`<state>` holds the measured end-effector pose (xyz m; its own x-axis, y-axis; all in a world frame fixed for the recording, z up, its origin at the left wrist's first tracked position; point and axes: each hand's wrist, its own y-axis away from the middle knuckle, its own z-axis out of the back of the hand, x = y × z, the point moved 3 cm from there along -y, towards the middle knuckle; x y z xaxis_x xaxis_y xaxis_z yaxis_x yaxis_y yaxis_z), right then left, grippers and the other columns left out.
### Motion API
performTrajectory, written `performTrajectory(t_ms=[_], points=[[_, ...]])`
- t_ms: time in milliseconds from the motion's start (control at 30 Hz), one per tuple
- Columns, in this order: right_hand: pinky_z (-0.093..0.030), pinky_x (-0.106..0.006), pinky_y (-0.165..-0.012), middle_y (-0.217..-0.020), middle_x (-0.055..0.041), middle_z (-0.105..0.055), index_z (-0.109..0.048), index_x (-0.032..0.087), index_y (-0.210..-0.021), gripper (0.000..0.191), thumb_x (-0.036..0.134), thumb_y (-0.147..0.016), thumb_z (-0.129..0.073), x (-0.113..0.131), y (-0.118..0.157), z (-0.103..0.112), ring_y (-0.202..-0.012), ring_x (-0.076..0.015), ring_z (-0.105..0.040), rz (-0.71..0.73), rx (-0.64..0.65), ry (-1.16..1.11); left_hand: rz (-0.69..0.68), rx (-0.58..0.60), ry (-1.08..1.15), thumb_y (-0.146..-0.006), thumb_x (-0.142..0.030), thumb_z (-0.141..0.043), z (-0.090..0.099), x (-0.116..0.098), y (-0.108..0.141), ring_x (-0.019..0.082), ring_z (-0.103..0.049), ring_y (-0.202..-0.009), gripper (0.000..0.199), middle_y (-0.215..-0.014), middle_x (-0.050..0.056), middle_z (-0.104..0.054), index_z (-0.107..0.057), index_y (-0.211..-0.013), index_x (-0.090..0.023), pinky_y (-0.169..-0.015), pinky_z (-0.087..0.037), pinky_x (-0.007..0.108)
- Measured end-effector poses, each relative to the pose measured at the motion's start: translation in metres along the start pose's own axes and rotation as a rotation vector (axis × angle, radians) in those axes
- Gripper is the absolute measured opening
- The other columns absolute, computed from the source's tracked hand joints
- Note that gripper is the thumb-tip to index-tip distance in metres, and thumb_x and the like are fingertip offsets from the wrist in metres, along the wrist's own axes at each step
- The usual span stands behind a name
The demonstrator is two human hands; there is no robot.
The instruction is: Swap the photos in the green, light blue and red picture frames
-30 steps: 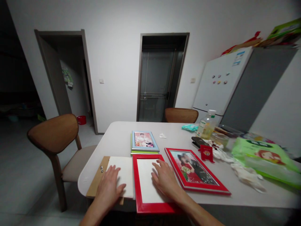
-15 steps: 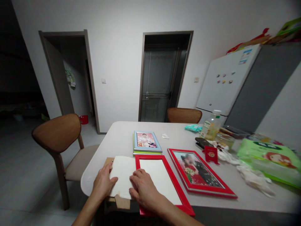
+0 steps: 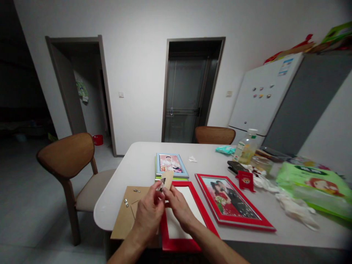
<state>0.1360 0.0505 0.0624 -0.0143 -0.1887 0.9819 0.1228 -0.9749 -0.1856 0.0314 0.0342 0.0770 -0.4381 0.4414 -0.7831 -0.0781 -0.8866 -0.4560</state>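
Note:
My left hand [image 3: 150,209] and my right hand [image 3: 177,203] meet above the left edge of an empty red frame [image 3: 181,244] with a white inside. Between their fingertips they pinch a small stack of pale cards [image 3: 167,179], the front one with a dark picture. Under my left forearm lies a brown backing board [image 3: 121,220] with small metal clips on it. To the right is a red frame holding a couple's photo [image 3: 231,200]. Behind the cards, a light blue framed picture [image 3: 171,163] rests on a green frame.
At the right of the white table [image 3: 203,150] are a bottle [image 3: 245,149], a black item, a red box [image 3: 245,180], crumpled tissues and a green package [image 3: 316,183]. Wooden chairs stand at the left [image 3: 68,154] and behind the table.
Both hands have come together and up, now holding small cards. The white sheet no longer lies on the brown board, whose surface and clips now show.

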Motion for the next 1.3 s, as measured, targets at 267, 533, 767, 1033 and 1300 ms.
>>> performTrajectory(t_ms=[267, 533, 767, 1033, 1300], points=[[-0.044, -0.025, -0.056, -0.076, -0.0054, -0.065, -0.054, 0.014, -0.092, 0.031, 0.029, -0.067, -0.044, -0.008, -0.004, 0.066, -0.065, -0.0179, -0.059, -0.086, -0.177, 0.088, -0.057, 0.218, 0.038, -0.067, -0.018, -0.054, -0.021, -0.012, 0.02, 0.02, -0.05, -0.102, 0.046, -0.11, 0.006, -0.056, -0.045, -0.113, -0.02, -0.09, -0.038, 0.033], [-0.043, -0.026, -0.068, -0.094, -0.0075, -0.064, -0.054, 0.016, -0.1, 0.038, 0.015, -0.064, -0.041, -0.047, 0.0, 0.105, -0.081, -0.0193, -0.059, -0.14, -0.166, 0.547, 0.004, 0.493, -0.195, -0.062, -0.021, -0.06, -0.045, 0.016, 0.049, 0.026, -0.039, -0.114, 0.052, -0.125, 0.013, -0.044, -0.048, -0.112, -0.015, -0.097, -0.029, 0.04], [-0.04, -0.024, -0.076, -0.101, -0.0068, -0.061, -0.044, 0.017, -0.116, 0.049, 0.011, -0.067, -0.041, -0.053, -0.011, 0.09, -0.089, -0.0169, -0.056, 0.014, -0.147, 0.726, -0.029, 0.643, -0.341, -0.058, -0.024, -0.065, -0.052, 0.012, 0.052, 0.03, -0.029, -0.12, 0.06, -0.129, 0.017, -0.037, -0.048, -0.114, -0.01, -0.1, -0.02, 0.045], [-0.038, -0.026, -0.082, -0.112, -0.0121, -0.054, -0.03, 0.014, -0.127, 0.057, 0.011, -0.071, -0.04, -0.06, -0.014, 0.09, -0.097, -0.0183, -0.052, 0.08, -0.198, 0.891, -0.086, 0.709, -0.434, -0.059, -0.03, -0.066, -0.059, 0.019, 0.055, 0.027, -0.024, -0.122, 0.066, -0.132, 0.015, -0.032, -0.042, -0.118, -0.013, -0.102, -0.014, 0.042], [-0.035, -0.032, -0.086, -0.117, -0.0134, -0.046, -0.037, 0.014, -0.123, 0.051, 0.011, -0.072, -0.04, -0.056, -0.015, 0.086, -0.103, -0.0218, -0.045, 0.145, -0.2, 1.119, -0.148, 0.671, -0.429, -0.062, -0.029, -0.062, -0.053, 0.021, 0.057, 0.024, -0.028, -0.121, 0.059, -0.131, 0.011, -0.035, -0.044, -0.116, -0.017, -0.101, -0.018, 0.041]])
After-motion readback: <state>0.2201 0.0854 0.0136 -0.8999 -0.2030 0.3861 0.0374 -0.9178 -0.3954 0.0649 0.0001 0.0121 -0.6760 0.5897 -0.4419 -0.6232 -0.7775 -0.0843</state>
